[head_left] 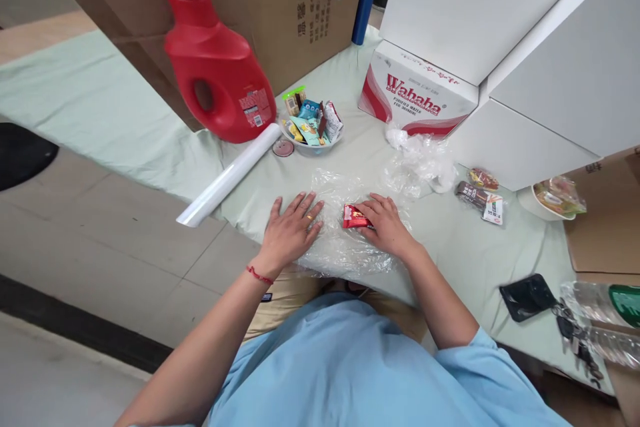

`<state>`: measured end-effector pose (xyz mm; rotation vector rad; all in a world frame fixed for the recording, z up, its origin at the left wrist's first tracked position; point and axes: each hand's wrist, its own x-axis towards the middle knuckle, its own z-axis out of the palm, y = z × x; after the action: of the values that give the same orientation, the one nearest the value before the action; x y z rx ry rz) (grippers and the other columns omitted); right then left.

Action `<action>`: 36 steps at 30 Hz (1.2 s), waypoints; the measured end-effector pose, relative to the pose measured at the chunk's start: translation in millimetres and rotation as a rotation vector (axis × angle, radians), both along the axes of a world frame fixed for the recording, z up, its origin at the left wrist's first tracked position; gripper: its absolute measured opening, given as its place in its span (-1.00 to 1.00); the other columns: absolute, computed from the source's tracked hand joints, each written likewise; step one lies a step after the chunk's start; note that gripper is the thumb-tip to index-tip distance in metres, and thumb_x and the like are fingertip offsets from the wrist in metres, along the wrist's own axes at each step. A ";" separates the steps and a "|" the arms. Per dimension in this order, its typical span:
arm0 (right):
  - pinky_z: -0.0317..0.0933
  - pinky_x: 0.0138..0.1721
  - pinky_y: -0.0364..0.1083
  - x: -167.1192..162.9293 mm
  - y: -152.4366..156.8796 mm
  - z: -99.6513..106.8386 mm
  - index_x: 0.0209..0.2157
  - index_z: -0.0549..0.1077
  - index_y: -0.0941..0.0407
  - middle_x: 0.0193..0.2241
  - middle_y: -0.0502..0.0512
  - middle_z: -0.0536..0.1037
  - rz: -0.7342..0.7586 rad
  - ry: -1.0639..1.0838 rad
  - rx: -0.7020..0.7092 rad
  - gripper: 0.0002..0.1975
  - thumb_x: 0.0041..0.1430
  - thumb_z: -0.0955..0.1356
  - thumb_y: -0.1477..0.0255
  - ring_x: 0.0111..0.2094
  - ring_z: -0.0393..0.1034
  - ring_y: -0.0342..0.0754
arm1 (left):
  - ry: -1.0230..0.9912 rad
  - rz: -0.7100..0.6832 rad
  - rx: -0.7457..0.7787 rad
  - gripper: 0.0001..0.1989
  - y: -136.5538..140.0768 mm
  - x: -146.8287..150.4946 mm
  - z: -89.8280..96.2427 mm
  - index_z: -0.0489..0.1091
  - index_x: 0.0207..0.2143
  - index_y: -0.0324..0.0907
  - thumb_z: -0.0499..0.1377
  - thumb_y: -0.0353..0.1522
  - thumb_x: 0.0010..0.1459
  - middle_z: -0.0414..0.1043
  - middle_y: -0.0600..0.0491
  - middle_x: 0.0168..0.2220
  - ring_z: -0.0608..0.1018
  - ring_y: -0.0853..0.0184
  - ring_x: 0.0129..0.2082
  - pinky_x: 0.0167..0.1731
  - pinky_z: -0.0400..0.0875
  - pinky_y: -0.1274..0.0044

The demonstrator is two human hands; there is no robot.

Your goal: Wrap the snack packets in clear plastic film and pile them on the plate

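A sheet of clear plastic film (335, 250) lies crumpled on the cloth-covered table in front of me. My left hand (293, 227) rests flat on the film's left side, fingers spread and holding nothing. On the film sits a small red snack packet (353, 216). My right hand (385, 221) is closed over the packet's right end, fingers above and thumb at the near side, hiding that part. To the left, a white roll of cling film (230, 173) lies slanted near the table edge.
Behind the film stand a bowl of snacks (313, 145), a red detergent bottle (225, 80) and a Wahaha carton (420, 93). Crumpled plastic (423, 160) lies beyond my right hand. Farther right are snack packs (480, 200), a white bowl (543, 205), a black pouch (527, 297) and keys (575, 337).
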<state>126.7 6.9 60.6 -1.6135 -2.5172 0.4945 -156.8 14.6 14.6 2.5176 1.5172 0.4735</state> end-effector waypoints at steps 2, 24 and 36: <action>-0.16 0.42 0.46 0.6 2.3 0.8 0.37 0.36 0.03 0.27 0.28 0.48 -0.019 0.005 0.001 -0.43 0.36 0.39 0.37 0.44 0.05 0.32 | 0.002 0.000 0.006 -0.47 0.4 -0.3 -1.2 0.28 0.42 0.01 -0.03 -0.17 0.49 0.19 -0.09 0.48 0.26 -0.03 0.47 0.43 -0.12 -0.13; 0.35 0.24 0.22 41.8 -56.7 -5.9 0.39 0.28 -0.07 0.21 0.27 0.44 -0.042 0.378 0.242 -0.45 0.44 0.37 0.27 0.25 0.36 0.17 | -0.031 0.066 0.077 -0.46 -2.9 -7.5 -6.4 0.25 0.44 -0.01 0.01 -0.19 0.48 -0.04 -0.14 0.56 0.12 -0.03 0.54 0.43 0.01 -0.02; 0.48 0.06 0.19 43.4 -124.5 -31.8 -0.01 0.57 0.01 0.01 0.22 0.58 -0.066 0.393 0.235 -0.76 0.43 0.31 0.54 0.09 0.43 0.12 | -0.190 0.225 0.141 -0.40 -13.3 -9.3 -14.4 0.22 0.44 -0.05 0.16 -0.25 0.40 -0.11 -0.20 0.57 0.08 -0.10 0.54 0.41 0.14 -0.02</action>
<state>170.2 -117.6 28.8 -1.3553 -2.1370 0.4386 -166.1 1.3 0.2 2.3287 1.7534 0.8538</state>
